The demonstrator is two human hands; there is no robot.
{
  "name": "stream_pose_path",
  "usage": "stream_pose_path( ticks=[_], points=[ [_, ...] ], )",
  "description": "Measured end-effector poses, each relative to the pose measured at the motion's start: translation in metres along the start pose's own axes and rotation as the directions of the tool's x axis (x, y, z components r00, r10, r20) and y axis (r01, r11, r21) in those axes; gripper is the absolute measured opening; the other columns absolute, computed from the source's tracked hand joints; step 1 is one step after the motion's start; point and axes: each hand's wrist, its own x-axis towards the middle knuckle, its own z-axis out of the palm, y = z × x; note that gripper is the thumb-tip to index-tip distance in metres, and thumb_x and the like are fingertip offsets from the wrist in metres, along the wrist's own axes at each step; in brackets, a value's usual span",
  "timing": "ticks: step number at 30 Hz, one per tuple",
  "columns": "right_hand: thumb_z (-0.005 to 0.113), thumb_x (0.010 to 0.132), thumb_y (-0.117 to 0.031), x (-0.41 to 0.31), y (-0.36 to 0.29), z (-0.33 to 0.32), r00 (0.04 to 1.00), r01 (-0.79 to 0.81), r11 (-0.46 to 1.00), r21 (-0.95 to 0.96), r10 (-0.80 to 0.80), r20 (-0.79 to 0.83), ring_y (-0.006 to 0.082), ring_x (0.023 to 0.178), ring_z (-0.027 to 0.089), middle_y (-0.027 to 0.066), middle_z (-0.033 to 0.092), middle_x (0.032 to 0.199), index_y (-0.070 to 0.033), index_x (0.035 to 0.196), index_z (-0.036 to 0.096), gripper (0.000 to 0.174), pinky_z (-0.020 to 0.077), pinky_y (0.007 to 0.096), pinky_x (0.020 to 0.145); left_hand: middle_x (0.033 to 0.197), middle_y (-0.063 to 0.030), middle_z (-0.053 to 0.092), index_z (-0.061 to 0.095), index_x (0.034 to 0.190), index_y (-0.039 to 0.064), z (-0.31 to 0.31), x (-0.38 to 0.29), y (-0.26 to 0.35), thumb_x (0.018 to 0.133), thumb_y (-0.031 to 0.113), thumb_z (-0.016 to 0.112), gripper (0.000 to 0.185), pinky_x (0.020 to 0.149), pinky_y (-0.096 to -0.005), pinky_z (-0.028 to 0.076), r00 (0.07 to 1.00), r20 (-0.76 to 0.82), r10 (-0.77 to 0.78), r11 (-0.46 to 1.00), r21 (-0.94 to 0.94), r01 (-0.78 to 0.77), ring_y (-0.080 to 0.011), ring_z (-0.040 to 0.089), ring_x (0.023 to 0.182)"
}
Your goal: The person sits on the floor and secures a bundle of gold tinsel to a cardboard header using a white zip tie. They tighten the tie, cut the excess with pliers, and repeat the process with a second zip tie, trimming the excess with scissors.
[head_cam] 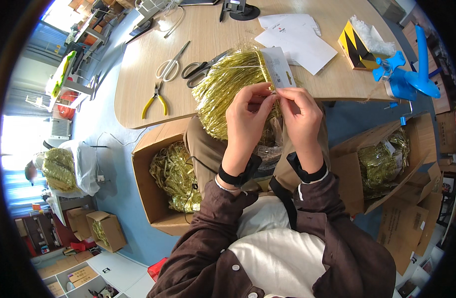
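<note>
A bundle of gold tinsel fringe (228, 89) lies over the table's front edge and hangs towards my lap. A white header card (277, 67) with a hang hole lies along its bound edge. My left hand (250, 111) and my right hand (300, 111) meet at the lower end of that edge, thumbs and fingertips pinched together. Whatever small part is between the fingertips is too small to make out. A thin white tie crosses the strands. Black-handled scissors (198, 70) lie partly under the tinsel; white-handled scissors (172, 67) and yellow-handled pliers (155, 102) lie to the left.
White papers (298, 41) and a yellow-black box with white fluff (358, 48) are on the table. A blue clamped device (406, 74) sits at its right edge. Cardboard boxes of gold tinsel stand left (142, 186) and right (347, 182) of my legs.
</note>
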Motion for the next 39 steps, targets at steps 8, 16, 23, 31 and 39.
stream_pose_path(
  ticks=[8, 16, 23, 31, 39],
  points=[
    [0.075, 0.085, 0.007, 0.006, -0.006, -0.002, 0.999, -0.025, 0.999, 0.022, 0.024, 0.044, 0.0284, 0.087, 0.072, 0.0104, 0.073, 0.097, -0.003, 0.099, 0.072, 0.018, 0.0577, 0.0352, 0.074, 0.093, -0.0099, 0.062, 0.065, 0.096, -0.003, 0.0, 0.002, 0.003, 0.096, 0.012, 0.075, 0.018, 0.066, -0.028, 0.055, 0.997, 0.002, -0.076, 0.997, 0.028, 0.075, -0.0164, 0.067, 0.074],
    [0.075, 0.088, 0.002, 0.019, -0.008, -0.006, 0.966, -0.161, 0.974, 0.157, 0.124, 0.225, 0.0251, 0.084, 0.068, 0.0094, 0.071, 0.097, -0.003, 0.099, 0.072, 0.012, 0.056, 0.0331, 0.072, 0.092, -0.0123, 0.062, 0.065, 0.097, -0.004, -0.009, 0.005, -0.001, 0.101, 0.016, 0.069, 0.021, 0.065, -0.0317, 0.053, 0.996, 0.053, -0.073, 0.991, 0.12, 0.067, -0.0201, 0.065, 0.074],
    [0.074, 0.09, 0.0, 0.024, -0.007, -0.006, 0.929, -0.203, 0.969, 0.138, 0.146, 0.339, 0.0231, 0.085, 0.066, 0.0086, 0.064, 0.097, -0.001, 0.098, 0.07, 0.009, 0.0532, 0.0321, 0.069, 0.091, -0.0112, 0.06, 0.061, 0.098, -0.003, -0.017, 0.005, 0.001, 0.102, 0.017, 0.068, 0.022, 0.06, -0.0309, 0.05, 0.963, 0.096, -0.251, 0.968, 0.035, 0.249, -0.017, 0.063, 0.067],
    [0.07, 0.094, -0.003, 0.031, -0.012, -0.014, 0.866, -0.134, 0.991, 0.028, 0.103, 0.489, 0.0233, 0.082, 0.063, 0.0096, 0.056, 0.099, -0.001, 0.101, 0.065, 0.008, 0.0529, 0.0332, 0.072, 0.088, -0.0096, 0.059, 0.056, 0.098, -0.002, -0.035, -0.001, -0.003, 0.104, 0.015, 0.064, 0.02, 0.056, -0.0285, 0.048, 0.948, 0.088, -0.305, 0.952, 0.045, 0.302, -0.0139, 0.062, 0.062],
    [0.068, 0.094, -0.002, 0.024, -0.013, -0.011, 0.871, -0.214, 0.975, -0.065, 0.221, 0.438, 0.0237, 0.079, 0.064, 0.0103, 0.056, 0.097, -0.003, 0.103, 0.063, 0.011, 0.0539, 0.0332, 0.072, 0.091, -0.01, 0.067, 0.054, 0.1, -0.003, -0.033, -0.002, -0.003, 0.106, 0.014, 0.06, 0.019, 0.064, -0.0272, 0.057, 0.908, 0.116, -0.403, 0.874, -0.245, 0.419, -0.0145, 0.074, 0.082]
  ],
)
